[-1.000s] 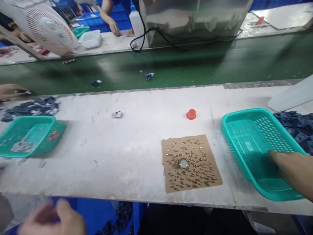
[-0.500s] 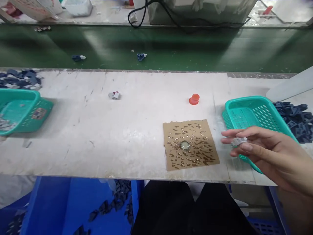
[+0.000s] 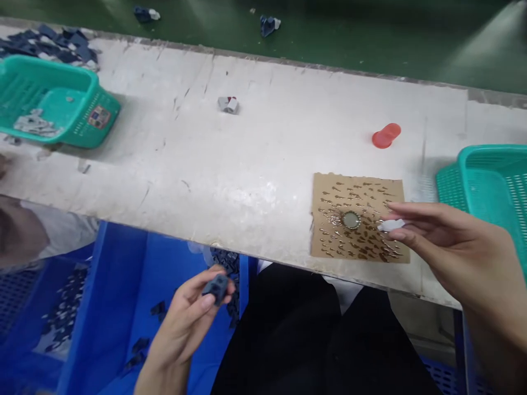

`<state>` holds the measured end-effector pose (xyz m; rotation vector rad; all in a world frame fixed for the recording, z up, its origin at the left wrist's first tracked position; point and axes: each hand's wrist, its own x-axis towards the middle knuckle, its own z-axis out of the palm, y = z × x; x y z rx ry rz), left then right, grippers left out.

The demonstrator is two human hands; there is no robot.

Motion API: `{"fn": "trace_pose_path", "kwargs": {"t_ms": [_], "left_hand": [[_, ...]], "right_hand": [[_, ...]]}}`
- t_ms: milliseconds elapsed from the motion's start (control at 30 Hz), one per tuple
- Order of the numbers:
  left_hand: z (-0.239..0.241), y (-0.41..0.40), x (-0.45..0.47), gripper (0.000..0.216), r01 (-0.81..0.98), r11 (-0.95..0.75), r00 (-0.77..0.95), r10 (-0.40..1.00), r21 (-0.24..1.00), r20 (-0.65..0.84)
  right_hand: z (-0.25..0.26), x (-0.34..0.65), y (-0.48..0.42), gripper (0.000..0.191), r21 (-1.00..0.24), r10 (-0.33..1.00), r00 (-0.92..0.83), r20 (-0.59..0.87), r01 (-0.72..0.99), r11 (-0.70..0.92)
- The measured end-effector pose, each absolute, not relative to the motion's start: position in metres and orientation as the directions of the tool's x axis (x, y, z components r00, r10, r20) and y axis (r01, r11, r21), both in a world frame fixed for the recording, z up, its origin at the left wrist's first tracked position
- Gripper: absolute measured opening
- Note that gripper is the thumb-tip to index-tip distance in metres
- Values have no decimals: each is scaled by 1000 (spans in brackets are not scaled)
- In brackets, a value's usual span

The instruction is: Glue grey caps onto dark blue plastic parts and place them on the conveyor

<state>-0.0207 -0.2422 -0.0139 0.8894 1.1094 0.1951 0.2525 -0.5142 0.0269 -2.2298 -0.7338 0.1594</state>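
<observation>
Left hand [image 3: 185, 318] pinches a dark plastic part [image 3: 217, 285] below the table edge, over the blue bin [image 3: 123, 307]; right hand [image 3: 448, 247] nips a small white piece [image 3: 390, 224] above the glue-dotted card [image 3: 357, 216]. Risk: the fingertip-held piece slips onto the wet glue

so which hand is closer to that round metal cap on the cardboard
Right. The right hand hovers just right of the metal cap, fingertips over the cardboard; the left hand is below the table edge.
</observation>
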Motion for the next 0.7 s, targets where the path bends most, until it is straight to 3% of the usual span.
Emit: {"fn": "trace_pose_path", "kwargs": {"t_ms": [67,133,267,400,533,600,700], "left_hand": [[-3,-258,15,35,137,708,686,437,693,-582],[4,-277,49,26,75,797,816,296,599,-496],[9,-307,93,19,93,913,901,92,397,-424],[8,-318,104,24,90,940,898,66,329,-435],[2,-320,102,24,66,954,888,78,292,-454],[0,-321,102,23,71,959,896,60,276,-441],[0,-324,105,24,100,963,909,14,252,-415]], "right_hand": [[21,250,-507,23,-554,603,769,213,603,-573],[18,249,-500,19,-455,653,709,266,690,-563],[13,253,-490,25,-316,743,593,309,801,-508],[7,258,-488,31,-280,823,486,295,867,-411],[9,255,-490,28,-356,771,540,337,832,-427],[13,249,-490,22,-551,618,704,350,688,-472],[21,240,-489,20,-809,393,902,178,361,-464]]}}
